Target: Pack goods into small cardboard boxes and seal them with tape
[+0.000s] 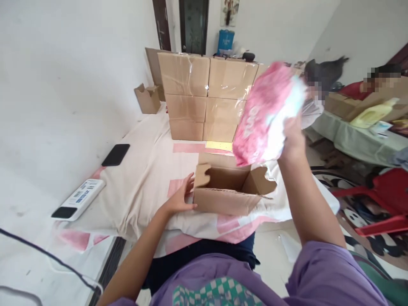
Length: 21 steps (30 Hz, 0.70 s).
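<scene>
My right hand (291, 138) grips a pink and white plastic packet (259, 119), raised above the table and blurred by motion. Below and to its left stands a small open cardboard box (223, 202), its flaps spread and its inside looking bare. At the left end of that box, my left hand (181, 197) rests with thumb and fingers apart, touching its side. Just behind the box, a yellow slip (219, 145) lies on the cloth.
Stacked taped cartons (188, 76) form a wall at the back of the cloth-covered table (143, 170). A small open box (148, 98), a black phone (115, 154) and a white device (78, 199) lie left. Other people work at a table (347, 136) on the right, near a red chair (390, 191).
</scene>
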{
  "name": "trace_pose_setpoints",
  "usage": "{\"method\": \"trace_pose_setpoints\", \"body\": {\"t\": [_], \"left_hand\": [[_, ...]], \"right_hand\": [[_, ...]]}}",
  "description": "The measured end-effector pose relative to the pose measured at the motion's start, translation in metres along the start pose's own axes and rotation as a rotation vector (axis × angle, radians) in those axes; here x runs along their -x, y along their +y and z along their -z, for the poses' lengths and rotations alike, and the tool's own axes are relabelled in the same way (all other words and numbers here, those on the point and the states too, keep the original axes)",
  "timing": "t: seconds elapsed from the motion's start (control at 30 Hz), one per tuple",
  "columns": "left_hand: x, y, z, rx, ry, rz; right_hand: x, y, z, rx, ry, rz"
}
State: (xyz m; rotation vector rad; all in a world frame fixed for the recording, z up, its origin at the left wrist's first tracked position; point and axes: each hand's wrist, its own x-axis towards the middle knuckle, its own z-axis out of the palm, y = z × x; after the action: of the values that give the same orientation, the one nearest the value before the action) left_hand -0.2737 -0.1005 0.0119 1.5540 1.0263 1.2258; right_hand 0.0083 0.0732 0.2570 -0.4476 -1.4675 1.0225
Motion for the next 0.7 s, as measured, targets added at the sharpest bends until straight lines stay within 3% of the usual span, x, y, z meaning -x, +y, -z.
{"method": "trace_pose_setpoints", "body": {"t": [0.07, 0.13, 0.27, 0.33, 0.5, 0.57, 0.63, 0.7], "left_hand": [[0.006, 0.002, -0.009, -0.053, -0.02, 0.006], [0.009, 0.003, -0.012, -0.068, -0.014, 0.011], [0.007, 0.003, -0.012, -0.058, 0.013, 0.048], [0.006, 0.004, -0.012, -0.066, 0.019, 0.057], [0.004, 0.012, -0.013, -0.066, 0.024, 0.043], [0.003, 0.012, -0.013, -0.069, 0.023, 0.039], [0.003, 0.008, -0.013, -0.066, 0.029, 0.048], [0.004, 0.002, -0.013, -0.038, 0.042, 0.054]], "right_hand": [[0.026, 0.005, 0.001, 0.008, -0.179, 0.002], [0.045, 0.01, -0.001, 0.078, -0.426, -0.115], [0.058, 0.007, -0.004, 0.25, -0.853, -0.188], [0.055, -0.001, -0.004, 0.258, -0.914, -0.185], [0.048, -0.029, 0.007, 0.229, -0.715, -0.146], [0.049, -0.038, 0.009, 0.243, -0.706, -0.155], [0.053, -0.041, 0.004, 0.267, -0.829, -0.172], [0.058, -0.039, -0.008, 0.292, -1.064, -0.195]]}}
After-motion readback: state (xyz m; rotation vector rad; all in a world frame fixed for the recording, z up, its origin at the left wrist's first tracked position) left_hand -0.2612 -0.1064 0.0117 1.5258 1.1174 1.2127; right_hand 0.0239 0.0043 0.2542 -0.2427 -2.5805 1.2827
